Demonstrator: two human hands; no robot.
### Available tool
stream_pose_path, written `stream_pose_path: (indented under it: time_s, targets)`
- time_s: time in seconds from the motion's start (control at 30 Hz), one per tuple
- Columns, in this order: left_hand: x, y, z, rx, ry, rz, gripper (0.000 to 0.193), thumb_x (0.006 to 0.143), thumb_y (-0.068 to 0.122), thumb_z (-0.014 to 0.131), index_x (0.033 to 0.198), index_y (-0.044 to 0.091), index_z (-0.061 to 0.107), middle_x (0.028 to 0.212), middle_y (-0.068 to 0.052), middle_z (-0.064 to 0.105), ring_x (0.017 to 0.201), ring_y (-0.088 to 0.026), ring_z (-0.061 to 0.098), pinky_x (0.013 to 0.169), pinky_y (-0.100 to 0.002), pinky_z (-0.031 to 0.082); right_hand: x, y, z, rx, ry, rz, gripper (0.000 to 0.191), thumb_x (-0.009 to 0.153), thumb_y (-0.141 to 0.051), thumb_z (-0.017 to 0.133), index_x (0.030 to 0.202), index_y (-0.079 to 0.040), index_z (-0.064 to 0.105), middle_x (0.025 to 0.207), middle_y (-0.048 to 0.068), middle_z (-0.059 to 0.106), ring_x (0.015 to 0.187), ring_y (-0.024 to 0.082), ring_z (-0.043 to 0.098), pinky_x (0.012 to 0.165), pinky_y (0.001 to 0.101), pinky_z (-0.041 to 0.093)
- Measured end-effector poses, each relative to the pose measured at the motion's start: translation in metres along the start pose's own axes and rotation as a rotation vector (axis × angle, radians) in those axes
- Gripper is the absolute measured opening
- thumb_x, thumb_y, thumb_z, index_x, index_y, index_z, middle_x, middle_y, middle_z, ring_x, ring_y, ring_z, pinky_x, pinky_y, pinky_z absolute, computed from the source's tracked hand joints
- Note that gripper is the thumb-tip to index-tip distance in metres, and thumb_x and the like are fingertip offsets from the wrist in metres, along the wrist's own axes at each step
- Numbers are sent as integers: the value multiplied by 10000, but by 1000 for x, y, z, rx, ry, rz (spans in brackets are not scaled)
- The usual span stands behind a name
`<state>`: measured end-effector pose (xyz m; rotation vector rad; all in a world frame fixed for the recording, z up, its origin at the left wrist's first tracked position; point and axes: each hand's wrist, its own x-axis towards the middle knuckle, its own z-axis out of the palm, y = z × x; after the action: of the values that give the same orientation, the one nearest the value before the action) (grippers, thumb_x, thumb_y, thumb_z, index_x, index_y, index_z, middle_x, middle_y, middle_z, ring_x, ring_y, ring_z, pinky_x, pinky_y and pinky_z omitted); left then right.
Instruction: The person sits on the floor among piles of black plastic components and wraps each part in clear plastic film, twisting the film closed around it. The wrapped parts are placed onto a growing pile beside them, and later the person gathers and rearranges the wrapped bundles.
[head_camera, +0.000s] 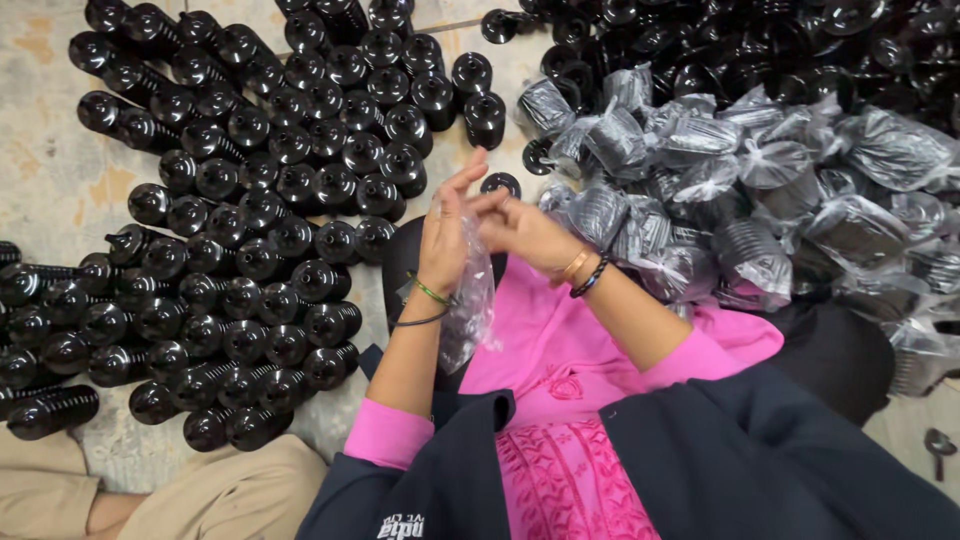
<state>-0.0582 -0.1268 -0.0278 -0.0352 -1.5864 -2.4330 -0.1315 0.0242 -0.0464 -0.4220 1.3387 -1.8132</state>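
Observation:
My left hand (447, 228) and my right hand (522, 231) meet in front of me, both gripping the top of a clear plastic bag (470, 300) that hangs down over my lap. The bag looks empty; its mouth is hidden between my fingers. Thin bangles circle both wrists. Just beyond my fingertips a single black ribbed piece (500, 184) lies on the floor.
Many black stacked ribbed parts (250, 230) stand on the stone floor (50, 170) at left. A heap of the same parts wrapped in clear bags (760, 190) lies at right, loose black ones (760, 40) behind it. Another person's beige-clad leg (210, 490) is at bottom left.

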Motion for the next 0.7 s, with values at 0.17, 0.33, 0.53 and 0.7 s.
stream_pose_path:
  time_s: [0.17, 0.33, 0.53, 0.7]
  targets:
    - [-10, 16, -3, 656, 95, 279, 413, 1155, 323, 553, 1337, -26, 678, 1464, -182, 615, 1343, -240, 605, 1097, -340, 486, -20, -3, -7, 34, 177, -140, 143, 1003, -86, 739, 1089, 10, 676, 945, 20, 675, 816, 71, 597, 723, 224, 496]
    - [-29, 17, 3, 396, 240, -173, 274, 930, 184, 791, 1120, -12, 773, 956, -71, 756, 788, -80, 648, 665, -221, 513, -39, -14, -12, -40, 203, -141, 169, 909, -37, 785, 1015, -23, 654, 889, 25, 690, 695, 69, 606, 596, 214, 492]
    - [-32, 15, 14, 241, 228, -94, 244, 961, 181, 765, 1080, -32, 758, 967, -29, 752, 838, -72, 653, 757, -219, 527, -48, -21, 4, 39, 325, -103, 121, 968, -141, 720, 1007, -27, 712, 893, -21, 675, 750, 41, 626, 616, 223, 557]
    - [-34, 15, 16, 316, 240, -30, 195, 951, 180, 744, 999, -9, 752, 924, -2, 743, 838, -62, 650, 763, -214, 522, -51, -17, 8, -158, 304, -236, 97, 998, -124, 698, 1044, -40, 712, 896, -25, 670, 759, 25, 569, 657, 196, 486]
